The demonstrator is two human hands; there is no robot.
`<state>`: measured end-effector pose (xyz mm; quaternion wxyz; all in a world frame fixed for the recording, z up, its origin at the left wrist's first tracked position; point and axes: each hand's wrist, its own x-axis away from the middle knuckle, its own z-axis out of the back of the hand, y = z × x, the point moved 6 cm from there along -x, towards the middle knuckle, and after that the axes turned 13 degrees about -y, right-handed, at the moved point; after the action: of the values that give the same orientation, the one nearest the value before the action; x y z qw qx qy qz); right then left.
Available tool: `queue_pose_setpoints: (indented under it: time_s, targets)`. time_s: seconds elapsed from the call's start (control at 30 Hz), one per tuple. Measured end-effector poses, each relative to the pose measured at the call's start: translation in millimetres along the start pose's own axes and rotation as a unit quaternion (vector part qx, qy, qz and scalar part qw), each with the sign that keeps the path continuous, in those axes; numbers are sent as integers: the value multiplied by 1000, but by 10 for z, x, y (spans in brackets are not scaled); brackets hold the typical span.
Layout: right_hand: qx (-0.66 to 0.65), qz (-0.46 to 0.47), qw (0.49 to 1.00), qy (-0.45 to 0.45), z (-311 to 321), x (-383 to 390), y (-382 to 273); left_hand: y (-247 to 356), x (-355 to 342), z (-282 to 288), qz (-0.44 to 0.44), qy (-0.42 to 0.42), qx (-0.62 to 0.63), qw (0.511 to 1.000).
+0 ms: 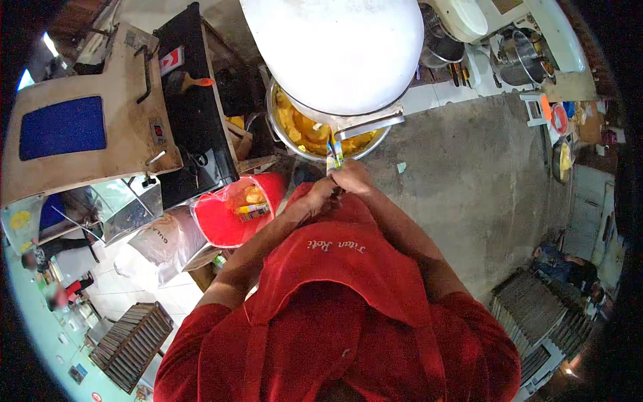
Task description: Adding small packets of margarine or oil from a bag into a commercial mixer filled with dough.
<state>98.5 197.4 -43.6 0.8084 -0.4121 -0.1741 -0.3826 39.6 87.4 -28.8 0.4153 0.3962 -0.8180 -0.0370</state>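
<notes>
Packet (334, 155) held in the right hand (353, 176), seen across the near rim of a steel bowl (295, 149).
The slim packet, coloured white, yellow and blue, is clasped in the narrow grip of the right hand and pointed toward the bowl, where a yellow-orange mass (289, 124) is contained. The left hand (323, 191) is brought in close beside the right; whether anything is held in its grip cannot be told. The bowl is partly hidden by a large white machine housing (335, 53). A red apron (341, 251) is worn. At left, a yellow wrapper (253, 212) is seen inside a red bucket (213, 220), beside a black counter (179, 134).
</notes>
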Motion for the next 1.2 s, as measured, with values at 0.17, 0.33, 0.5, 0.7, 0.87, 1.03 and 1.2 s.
queue_pose_setpoints:
  time_s: [0.17,0.33,0.5,0.7,0.87,1.03,1.2]
  targets:
    - [-416,-18,884,-210,-52,15,144,-17,-32,66,-10,27,157,987]
    - [-429,-95,870,-223,142,185,324,-93,-256,184,-14,27,54,998]
    - [-403,-162,893,-115,-85,112,549,-93,-394,241,-6,32,-26,999]
    - [-390,-79,901,-170,-30,314,469,-93,-892,458,-111,114,51,986]
    - [-577,-109,797,-143,-20,615,357,-101,-1346,841,-188,182,25,965]
    - [-529,-125,823,-164,-83,758,309,86,-1331,1013,-53,358,-332,871]
    - [-480,-84,863,-134,-52,831,204,288,-1018,771,-55,424,-349,834]
